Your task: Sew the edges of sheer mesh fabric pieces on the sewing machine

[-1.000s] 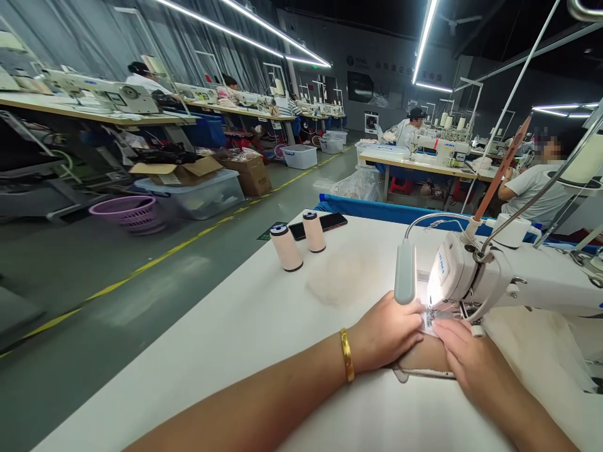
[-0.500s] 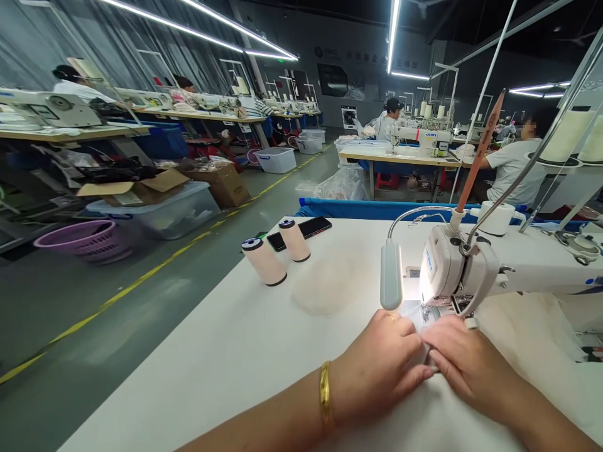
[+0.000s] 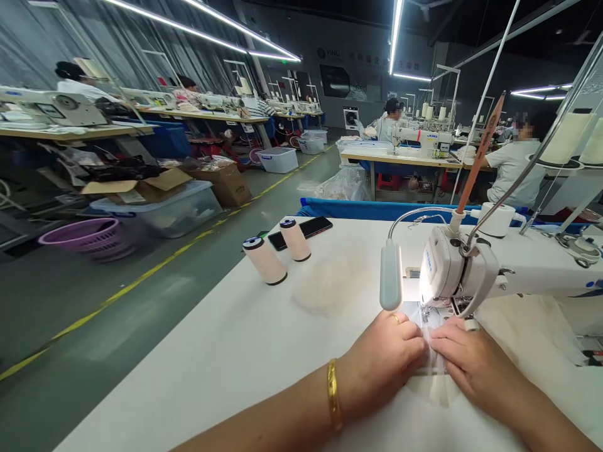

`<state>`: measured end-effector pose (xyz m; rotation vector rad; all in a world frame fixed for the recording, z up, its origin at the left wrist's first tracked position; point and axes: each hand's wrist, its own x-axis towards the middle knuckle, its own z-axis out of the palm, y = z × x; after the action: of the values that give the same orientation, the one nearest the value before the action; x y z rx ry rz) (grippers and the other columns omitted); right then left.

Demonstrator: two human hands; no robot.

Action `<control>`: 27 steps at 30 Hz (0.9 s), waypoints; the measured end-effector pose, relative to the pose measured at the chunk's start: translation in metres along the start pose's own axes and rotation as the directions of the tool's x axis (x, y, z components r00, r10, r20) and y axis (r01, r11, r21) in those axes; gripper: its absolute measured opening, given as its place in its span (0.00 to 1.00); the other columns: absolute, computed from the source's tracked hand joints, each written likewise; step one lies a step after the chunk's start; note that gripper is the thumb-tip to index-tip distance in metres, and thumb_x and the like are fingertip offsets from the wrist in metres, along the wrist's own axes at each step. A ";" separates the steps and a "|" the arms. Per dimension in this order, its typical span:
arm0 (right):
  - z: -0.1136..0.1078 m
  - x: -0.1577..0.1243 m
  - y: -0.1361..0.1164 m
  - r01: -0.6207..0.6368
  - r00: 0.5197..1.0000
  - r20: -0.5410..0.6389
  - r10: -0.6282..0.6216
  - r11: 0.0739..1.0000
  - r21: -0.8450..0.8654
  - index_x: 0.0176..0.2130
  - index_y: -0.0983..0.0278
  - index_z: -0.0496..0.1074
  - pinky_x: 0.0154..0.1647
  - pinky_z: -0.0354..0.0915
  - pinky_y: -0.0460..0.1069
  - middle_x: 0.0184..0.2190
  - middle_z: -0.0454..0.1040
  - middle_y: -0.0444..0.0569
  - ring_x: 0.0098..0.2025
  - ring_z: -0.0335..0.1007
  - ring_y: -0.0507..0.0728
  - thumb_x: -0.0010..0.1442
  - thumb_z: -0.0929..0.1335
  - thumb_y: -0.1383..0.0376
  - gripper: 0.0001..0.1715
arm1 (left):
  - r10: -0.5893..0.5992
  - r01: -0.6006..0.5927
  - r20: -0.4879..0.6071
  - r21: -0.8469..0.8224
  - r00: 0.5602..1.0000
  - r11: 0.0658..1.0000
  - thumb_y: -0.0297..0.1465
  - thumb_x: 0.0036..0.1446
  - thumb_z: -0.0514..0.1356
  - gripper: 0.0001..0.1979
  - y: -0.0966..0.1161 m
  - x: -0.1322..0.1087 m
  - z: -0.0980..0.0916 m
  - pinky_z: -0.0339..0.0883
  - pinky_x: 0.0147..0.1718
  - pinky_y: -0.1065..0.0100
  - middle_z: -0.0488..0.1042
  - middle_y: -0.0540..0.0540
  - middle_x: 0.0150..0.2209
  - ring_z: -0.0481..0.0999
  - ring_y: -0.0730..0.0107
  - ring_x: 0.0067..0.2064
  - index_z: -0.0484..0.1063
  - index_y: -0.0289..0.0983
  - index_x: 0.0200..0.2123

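The sheer white cloth [image 3: 437, 370] is lying on the table [image 3: 198, 383], right under the needle end of the machine [image 3: 440, 263], with the hands flanking it. The left hand [image 3: 382, 359] is curling its fingers close together, their tips resting at the cloth's left side; its thumb is hiding beneath. The right hand [image 3: 478, 361] is lying flatter, fingers together, tips touching the cloth's right side. Whether either is pinching the cloth or only pressing it down, I cannot tell. This hold is probably serving to keep the thin cloth flat and lined up, with the tips close to the needle but leaving a narrow lane between them.

The lamp [image 3: 391, 276] is hanging just left of the machine, presumably so its light is falling on the needle. Two spools [image 3: 264, 262] and a phone [image 3: 318, 227] are sitting at the table's far left, likely to leave the working area free. A beige piece [image 3: 325, 285] is lying flat between spools and lamp.

The cloth's visible long axis is running from the needle back toward the person, its near end fanning out and pointing at the body; the hands are covering its sides.
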<state>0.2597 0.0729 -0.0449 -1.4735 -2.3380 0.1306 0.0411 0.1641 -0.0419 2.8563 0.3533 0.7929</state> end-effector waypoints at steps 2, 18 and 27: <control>0.000 0.000 0.000 -0.001 1.000 0.003 0.001 1.000 0.011 0.44 0.57 0.76 0.45 0.70 0.54 0.39 0.78 0.49 0.45 0.72 0.62 0.67 0.63 0.77 0.18 | -0.013 0.013 0.001 0.014 1.000 1.000 0.27 0.71 0.56 0.10 0.001 -0.001 0.001 0.65 0.40 0.62 0.76 0.46 0.34 0.73 0.64 0.36 0.77 0.40 0.39; 0.011 0.000 0.006 -0.074 0.994 -0.082 0.066 0.993 -0.091 0.50 0.59 0.76 0.46 0.74 0.61 0.49 0.79 0.54 0.51 0.74 0.67 0.63 0.60 0.78 0.26 | -0.049 0.048 0.013 0.082 0.999 0.995 0.25 0.67 0.58 0.08 -0.011 0.002 0.009 0.63 0.42 0.60 0.77 0.46 0.36 0.74 0.63 0.38 0.76 0.40 0.37; 0.006 -0.004 0.006 -0.018 0.999 -0.048 0.015 0.998 -0.068 0.49 0.57 0.76 0.46 0.73 0.57 0.48 0.80 0.51 0.50 0.74 0.64 0.64 0.61 0.78 0.24 | 0.003 -0.005 -0.034 -0.039 0.999 0.999 0.22 0.65 0.57 0.10 0.001 -0.007 0.006 0.62 0.47 0.57 0.78 0.48 0.38 0.74 0.63 0.41 0.77 0.40 0.38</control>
<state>0.2645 0.0728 -0.0534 -1.5118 -2.3144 0.0201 0.0385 0.1609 -0.0505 2.8117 0.3331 0.8399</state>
